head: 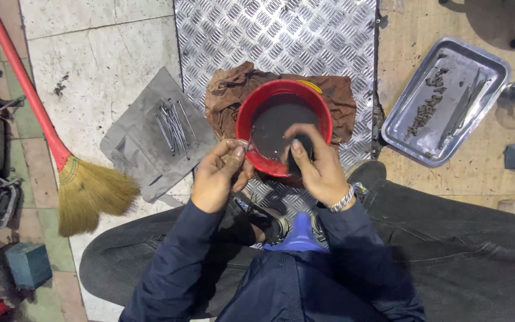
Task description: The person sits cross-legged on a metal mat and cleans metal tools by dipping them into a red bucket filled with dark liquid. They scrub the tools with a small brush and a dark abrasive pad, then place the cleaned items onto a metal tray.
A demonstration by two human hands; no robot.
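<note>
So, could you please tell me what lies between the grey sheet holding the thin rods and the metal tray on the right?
In the head view, the red bowl of dark liquid sits on a brown rag between the grey sheet and the metal tray, with both hands over it.

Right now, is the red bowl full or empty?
Partly full: dark liquid covers the bottom of the red bowl, with bare red wall showing above it.

Glossy red plastic bowl (284, 126) on rough brown cloth (227, 95).
Left of bowl, matt grey sheet (138, 143); right, shiny metal tray (448, 101).
</note>
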